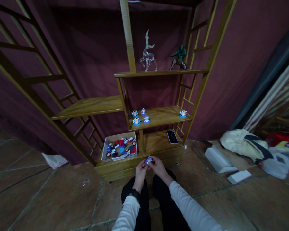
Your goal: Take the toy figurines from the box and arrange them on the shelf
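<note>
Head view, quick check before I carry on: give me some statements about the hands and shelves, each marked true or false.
1. The left hand and right hand both hold one purple-based figurine. True.
2. The smartphone lies on the same shelf as the five standing figurines. False: the smartphone lies on the board below that shelf.
3. A clear deer figurine stands on the upper shelf. True.
4. The open box of figurines is right of the smartphone. False: the open box is to its left in the picture.
5. A black wristband is on the right wrist. False: the black wristband is on the left wrist.
</note>
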The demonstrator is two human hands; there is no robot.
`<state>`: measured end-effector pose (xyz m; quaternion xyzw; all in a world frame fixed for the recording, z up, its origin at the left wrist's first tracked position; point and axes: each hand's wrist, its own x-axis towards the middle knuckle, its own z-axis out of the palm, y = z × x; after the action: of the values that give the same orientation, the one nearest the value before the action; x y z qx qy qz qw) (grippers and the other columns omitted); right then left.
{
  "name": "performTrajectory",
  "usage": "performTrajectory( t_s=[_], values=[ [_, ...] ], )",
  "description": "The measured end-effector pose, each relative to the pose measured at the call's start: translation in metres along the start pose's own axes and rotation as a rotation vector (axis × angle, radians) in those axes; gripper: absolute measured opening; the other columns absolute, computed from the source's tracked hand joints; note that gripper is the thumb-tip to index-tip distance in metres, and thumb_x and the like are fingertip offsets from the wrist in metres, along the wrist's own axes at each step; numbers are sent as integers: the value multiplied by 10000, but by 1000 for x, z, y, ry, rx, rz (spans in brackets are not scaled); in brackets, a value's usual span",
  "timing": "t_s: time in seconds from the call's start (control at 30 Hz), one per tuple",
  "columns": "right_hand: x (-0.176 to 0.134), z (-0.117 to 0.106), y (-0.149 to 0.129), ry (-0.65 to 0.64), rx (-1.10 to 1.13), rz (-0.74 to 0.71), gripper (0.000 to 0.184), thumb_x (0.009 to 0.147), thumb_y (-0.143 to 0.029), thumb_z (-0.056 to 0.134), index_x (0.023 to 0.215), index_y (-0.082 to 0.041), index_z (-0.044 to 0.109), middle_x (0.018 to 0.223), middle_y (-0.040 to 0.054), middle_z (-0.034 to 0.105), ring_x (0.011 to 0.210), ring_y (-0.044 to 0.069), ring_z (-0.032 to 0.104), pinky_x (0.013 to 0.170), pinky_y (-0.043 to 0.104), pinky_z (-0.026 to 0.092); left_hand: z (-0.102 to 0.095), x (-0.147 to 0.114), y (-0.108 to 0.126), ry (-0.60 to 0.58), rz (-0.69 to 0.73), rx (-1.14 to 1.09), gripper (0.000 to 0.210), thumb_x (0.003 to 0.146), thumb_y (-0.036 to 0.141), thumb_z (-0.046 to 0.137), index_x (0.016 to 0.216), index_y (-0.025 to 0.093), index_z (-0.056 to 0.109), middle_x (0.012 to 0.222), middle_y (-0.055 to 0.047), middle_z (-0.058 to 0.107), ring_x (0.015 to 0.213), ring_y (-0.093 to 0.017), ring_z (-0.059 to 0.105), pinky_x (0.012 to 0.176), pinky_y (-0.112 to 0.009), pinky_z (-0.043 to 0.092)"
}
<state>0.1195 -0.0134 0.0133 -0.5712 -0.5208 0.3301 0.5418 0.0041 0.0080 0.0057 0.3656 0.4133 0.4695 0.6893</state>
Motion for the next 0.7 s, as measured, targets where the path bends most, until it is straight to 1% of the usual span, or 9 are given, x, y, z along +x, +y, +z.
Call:
performTrajectory(
  t_s=[0.07,0.2,0.33,0.53,0.63,0.7],
  values=[
    [1,-2,-1,17,-6,4,303,698,-192,572,993,-228,635,978,36,637,860,179,620,827,328,482,-1,-2,2,-21,-36,-57,355,573,189,761,900,133,635,879,-98,692,811,-187,652,748,-297,513],
    [1,-6,-3,28,2,-4,292,693,-199,577,976,-224,640,966,35,646,868,183,620,837,334,476,-2,-2,5,-24,-98,-107,309,611,197,755,890,128,640,872,-102,685,794,-182,653,781,-338,520],
    [0,-6,-7,48,22,1,328,693,-193,569,1013,-235,628,975,33,651,866,182,621,829,331,482,-2,-3,9,-50,-137,-139,333,601,165,763,907,128,636,885,-103,684,802,-183,655,816,-358,514],
    [-1,-5,-8,24,22,9,389,686,-164,551,1064,-236,611,967,28,664,835,175,626,812,330,490,-1,-7,15,-87,-137,-124,466,558,153,780,998,151,626,935,-98,685,852,-185,649,838,-341,495],
    [-1,-4,-4,16,11,-17,403,688,-153,539,1073,-249,606,1017,28,653,865,175,621,826,339,490,0,-8,16,-106,-113,-89,510,520,173,799,1002,150,631,938,-106,689,877,-206,647,829,-338,490],
    [-1,-4,-2,21,29,-39,389,696,-145,524,1061,-248,609,1010,31,653,874,176,622,836,345,490,0,-8,15,-108,-99,-79,525,496,180,810,989,151,633,921,-104,692,864,-209,650,817,-335,492]
  ],
)
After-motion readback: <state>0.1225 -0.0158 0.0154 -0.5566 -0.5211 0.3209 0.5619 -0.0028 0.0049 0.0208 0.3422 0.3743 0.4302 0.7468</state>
